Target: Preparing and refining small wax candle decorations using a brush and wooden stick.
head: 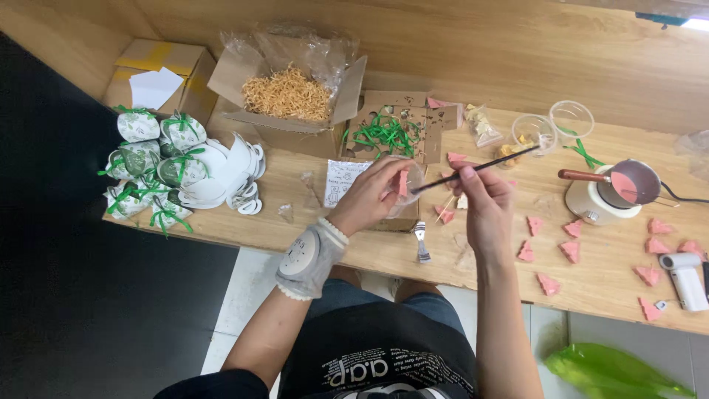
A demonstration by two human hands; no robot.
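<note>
Pink piece point(402, 182): pinched in left hand point(369, 196), beside a clear cup point(411, 179).
Right hand point(484, 203): gripping dark stick point(476, 169).
Green-ribboned packages point(151, 166): tabletop's point(605, 288) left edge.
Open boxes point(295, 96): back edge.

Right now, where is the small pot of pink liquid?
In the head view, the small pot of pink liquid sits on a white warmer at the table's right, beyond the right hand.

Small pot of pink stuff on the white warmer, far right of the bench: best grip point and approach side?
Take the small pot by its brown handle, coming from its left. The handle sticks out level past the white warmer toward the right hand, with open bench beneath. The bowl holds pink liquid and is probably warm; a dark cord runs off its right side.
</note>
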